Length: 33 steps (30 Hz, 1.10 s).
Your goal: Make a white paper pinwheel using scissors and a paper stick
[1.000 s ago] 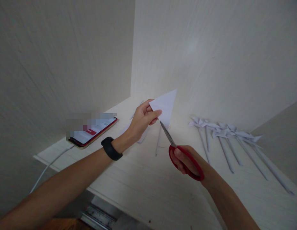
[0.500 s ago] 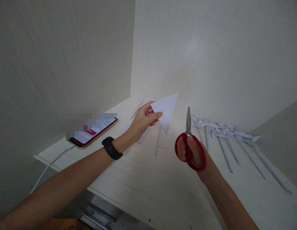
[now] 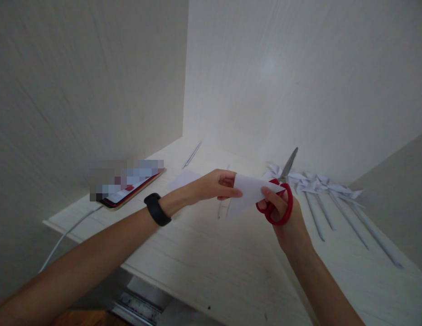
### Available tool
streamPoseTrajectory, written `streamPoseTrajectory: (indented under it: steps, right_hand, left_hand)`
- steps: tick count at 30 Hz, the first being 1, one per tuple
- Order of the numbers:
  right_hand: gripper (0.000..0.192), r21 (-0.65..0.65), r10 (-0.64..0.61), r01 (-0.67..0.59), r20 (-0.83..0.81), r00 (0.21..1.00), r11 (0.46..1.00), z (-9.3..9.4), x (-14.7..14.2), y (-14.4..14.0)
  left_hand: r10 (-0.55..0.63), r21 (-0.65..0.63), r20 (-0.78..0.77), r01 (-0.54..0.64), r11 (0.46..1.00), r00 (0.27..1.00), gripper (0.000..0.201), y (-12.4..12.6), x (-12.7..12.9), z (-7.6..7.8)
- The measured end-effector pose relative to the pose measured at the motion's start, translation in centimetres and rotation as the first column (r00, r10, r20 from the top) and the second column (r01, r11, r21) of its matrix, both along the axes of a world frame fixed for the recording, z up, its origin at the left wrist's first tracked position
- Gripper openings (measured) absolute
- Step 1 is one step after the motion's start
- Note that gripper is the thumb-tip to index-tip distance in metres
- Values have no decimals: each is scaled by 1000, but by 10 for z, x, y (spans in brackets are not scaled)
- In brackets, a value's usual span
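Observation:
A folded white paper triangle [image 3: 249,192] is stretched between my two hands above the table. My left hand [image 3: 224,184] pinches its left side, thumb in front and fingers behind. On my right hand [image 3: 278,206] hang the red-handled scissors [image 3: 288,213], fingers through the loops, their blades closed and pointing up and away to the right. The thumb of that same hand presses on the paper's right part, close to its pointed tip. A thin paper stick [image 3: 220,209] lies on the table below the paper, partly hidden by it.
Several paper pinwheels on rolled sticks [image 3: 328,185] lie at the right. At the left edge a phone [image 3: 129,192] stands with a white cable [image 3: 66,231]. Loose paper [image 3: 183,178] and a pen-like stick [image 3: 192,154] lie behind my left arm. Walls enclose the table's back.
The paper triangle has come lower and turned, its tip now pointing right. My right hand has moved in and taken hold of it too, the scissors tilting to the right.

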State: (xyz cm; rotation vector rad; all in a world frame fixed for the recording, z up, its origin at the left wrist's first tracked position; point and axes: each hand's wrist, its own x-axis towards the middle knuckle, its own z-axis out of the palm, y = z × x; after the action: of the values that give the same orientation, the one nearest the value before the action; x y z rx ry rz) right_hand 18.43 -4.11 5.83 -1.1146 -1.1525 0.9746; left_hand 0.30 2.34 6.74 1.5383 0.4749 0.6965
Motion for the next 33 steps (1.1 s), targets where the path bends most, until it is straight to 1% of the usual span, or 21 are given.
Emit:
streamPoseTrajectory:
  steps: [3,5,7,9,11,12,15,18,21,24,27,29,33]
  right_hand:
    - [27,51,-48,50,-35,998,997,2,-1,-1]
    - [28,79,-73,77,-52,996,994,3,-2,0]
    - [28,109,-95,102,-65,993,989,2,-1,0]
    - [28,151,-126,138,-88,988,979,2,0,1]
    - [26,196,-158,181,-130,979,964,2,2,2]
    - [25,212,-171,201,-152,973,956,2,4,3]
    - [28,227,-185,230,-204,961,946,2,10,7]
    - [32,201,-200,246,-226,953,948,-1,15,10]
    - [31,158,-190,219,-182,965,963,-7,13,11]
    - [32,100,-153,157,-44,987,983,-12,7,10]
    - [29,47,-119,115,87,989,992,-12,0,7]
    - [26,33,-109,106,127,986,994,-10,-3,5]
    - [23,24,-61,58,132,989,998,-7,-8,2]
  left_hand:
    - [-16,63,-43,18,998,999,22,1,2,-3]
    - [-16,61,-41,19,998,999,23,2,4,-5]
    - [42,30,5,-42,999,999,26,3,4,-7]
    - [141,2,65,-141,990,988,29,5,3,-6]
    - [222,-3,115,-223,975,968,28,6,0,-4]
    - [245,-3,137,-247,969,960,26,6,-1,-2]
    - [239,17,129,-243,970,962,20,8,-3,0]
    - [207,47,39,-209,977,978,15,10,-3,-2]
    - [214,66,-36,-211,975,976,10,12,-4,-4]
    - [222,77,-94,-215,974,971,9,12,-6,-4]
    - [229,72,-130,-221,973,965,11,12,-6,-4]
    - [239,55,-107,-234,971,965,14,11,-5,-5]
    - [260,14,35,-260,965,965,21,11,-3,-8]
